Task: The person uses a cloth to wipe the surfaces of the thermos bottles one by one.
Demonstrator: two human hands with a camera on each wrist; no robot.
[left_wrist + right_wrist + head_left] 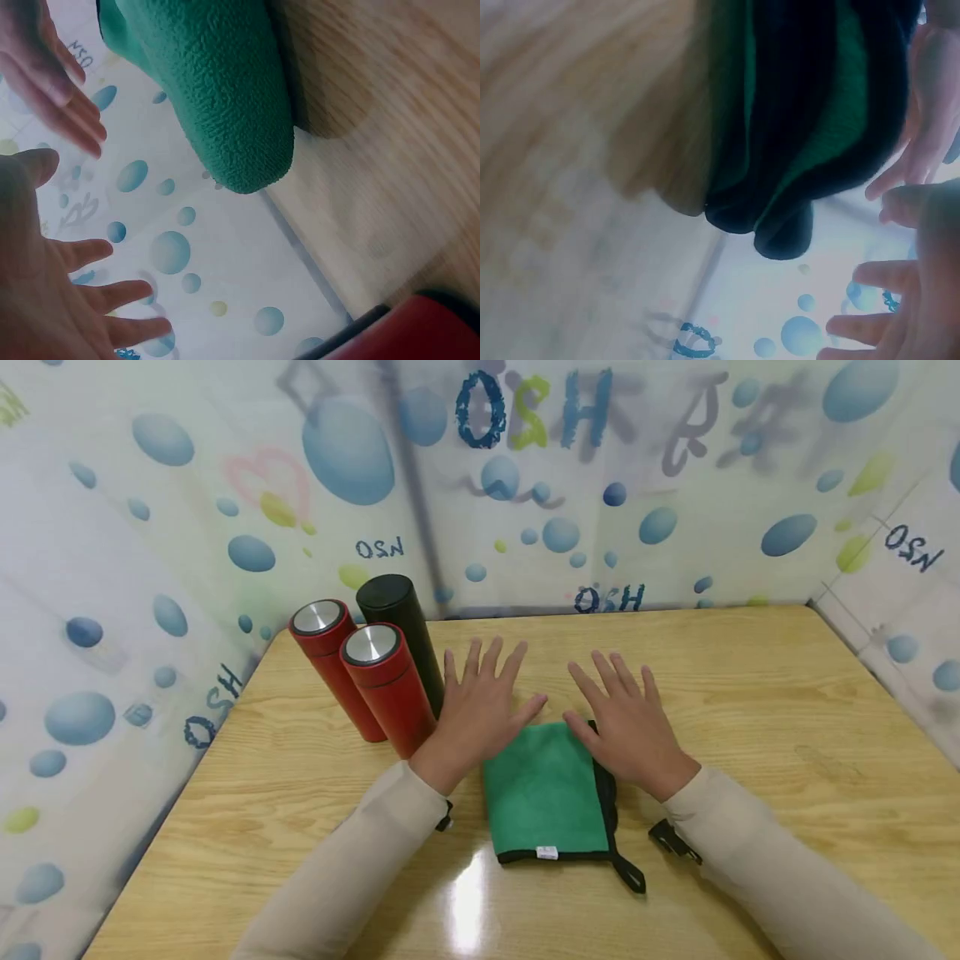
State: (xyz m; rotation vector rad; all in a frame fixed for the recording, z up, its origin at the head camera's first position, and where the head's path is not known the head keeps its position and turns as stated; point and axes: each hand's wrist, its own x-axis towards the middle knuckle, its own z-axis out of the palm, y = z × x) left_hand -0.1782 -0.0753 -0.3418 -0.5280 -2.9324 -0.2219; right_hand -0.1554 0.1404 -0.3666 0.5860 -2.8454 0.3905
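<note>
the green cloth [546, 795] lies folded on the table [757, 702], just nearer than the hands; the left hand [480, 710] is spread wide by its far left corner; the right hand [632, 728], also wide, by its far right.

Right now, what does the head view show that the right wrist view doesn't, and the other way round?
Only the head view shows the nearer red bottle, the farther red bottle and the small white tag. Only the right wrist view shows the green cloth edge-on, its layers stacked. Both show that cloth, the left hand, the right hand, the wooden table and the blue-spotted backdrop.
</note>
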